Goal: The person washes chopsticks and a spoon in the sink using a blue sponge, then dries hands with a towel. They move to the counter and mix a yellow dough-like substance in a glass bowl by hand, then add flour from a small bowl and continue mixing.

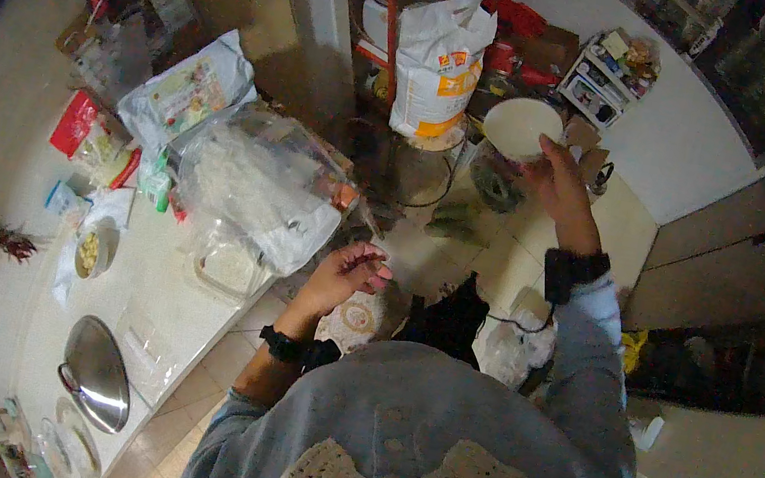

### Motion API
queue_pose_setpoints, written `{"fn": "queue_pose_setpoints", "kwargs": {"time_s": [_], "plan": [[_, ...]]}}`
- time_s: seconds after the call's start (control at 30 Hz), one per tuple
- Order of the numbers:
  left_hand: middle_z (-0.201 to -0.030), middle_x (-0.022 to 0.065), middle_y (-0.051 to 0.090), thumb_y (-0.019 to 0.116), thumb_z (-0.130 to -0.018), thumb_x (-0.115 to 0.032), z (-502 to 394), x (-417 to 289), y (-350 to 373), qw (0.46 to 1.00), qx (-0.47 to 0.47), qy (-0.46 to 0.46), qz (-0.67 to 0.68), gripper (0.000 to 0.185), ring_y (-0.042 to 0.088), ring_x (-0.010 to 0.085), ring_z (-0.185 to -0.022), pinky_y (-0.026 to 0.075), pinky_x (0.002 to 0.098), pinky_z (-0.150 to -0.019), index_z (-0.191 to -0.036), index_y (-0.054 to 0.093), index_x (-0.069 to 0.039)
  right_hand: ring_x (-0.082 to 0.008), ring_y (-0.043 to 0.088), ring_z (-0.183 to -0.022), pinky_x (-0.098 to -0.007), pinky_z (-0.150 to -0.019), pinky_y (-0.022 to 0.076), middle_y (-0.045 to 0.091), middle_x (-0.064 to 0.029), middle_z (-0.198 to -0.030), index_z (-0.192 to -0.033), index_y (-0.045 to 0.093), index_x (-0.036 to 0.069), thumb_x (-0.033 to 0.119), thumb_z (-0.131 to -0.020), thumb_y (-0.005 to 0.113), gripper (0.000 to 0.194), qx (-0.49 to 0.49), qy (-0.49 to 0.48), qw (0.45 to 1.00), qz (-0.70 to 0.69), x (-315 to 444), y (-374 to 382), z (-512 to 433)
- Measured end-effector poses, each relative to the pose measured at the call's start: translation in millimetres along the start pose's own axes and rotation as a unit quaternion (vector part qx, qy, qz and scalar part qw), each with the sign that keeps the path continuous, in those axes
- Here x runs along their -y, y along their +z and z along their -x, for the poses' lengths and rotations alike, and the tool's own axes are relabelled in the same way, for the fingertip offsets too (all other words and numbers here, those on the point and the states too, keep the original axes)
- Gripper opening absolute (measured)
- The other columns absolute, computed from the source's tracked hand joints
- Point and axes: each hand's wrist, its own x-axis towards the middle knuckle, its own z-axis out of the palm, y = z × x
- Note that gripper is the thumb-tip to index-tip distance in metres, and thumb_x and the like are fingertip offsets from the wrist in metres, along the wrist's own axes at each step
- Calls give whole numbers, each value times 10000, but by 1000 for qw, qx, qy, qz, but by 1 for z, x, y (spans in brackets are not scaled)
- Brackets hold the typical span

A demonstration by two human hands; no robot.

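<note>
My right hand [555,180] is raised ahead of me and grips a white bowl [522,127] by its side, the thumb over the rim. The bowl's inside faces the camera, and I see nothing in it. Lower down, my left hand [347,275] hovers off the front edge of the white counter [187,336], its fingers loosely bent and nothing visible in them. Nearest to it on the counter are a large clear plastic bag [249,180] with pale contents and a clear plastic container [224,266].
A small bowl of pale yellow pieces [89,254], a red-topped food packet [94,137] and a metal pot lid [98,374] lie on the counter. A big white-and-orange sack [443,72] stands beside a red-framed rack [389,22]. Bags [523,348] rest on the tiled floor.
</note>
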Motion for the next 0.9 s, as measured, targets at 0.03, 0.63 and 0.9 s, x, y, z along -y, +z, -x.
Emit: {"fn": "queue_pose_setpoints", "kwargs": {"time_s": [0.03, 0.63, 0.9], "plan": [[-939, 67, 627, 483, -914, -111, -17, -8, -8, 1000, -19, -6, 11, 211, 601, 137, -793, 475, 261, -693, -1107, 512, -31, -146, 601, -748, -268, -593, 511, 605, -77, -947, -1074, 535, 14, 286, -811, 658, 398, 4, -10, 1000, 24, 3, 8, -50], [-941, 128, 641, 529, -898, -159, -201, -103, 49, 914, -392, -17, 99, 229, 624, 206, -820, 492, 297, -678, -1070, 532, -7, -257, 641, -648, -377, -556, 519, 658, -157, -815, -905, 630, -26, 394, -687, 679, 476, 155, -12, 674, 722, -7, 32, -546], [-923, 139, 647, 548, -890, -186, -232, -121, 64, 888, -442, -21, 124, 227, 633, 213, -803, 498, 295, -663, -1040, 531, -17, -176, 587, -622, -327, -496, 477, 633, -66, -762, -903, 672, 55, 286, -750, 656, 278, 405, 48, 763, 501, -60, -14, -603]]}}
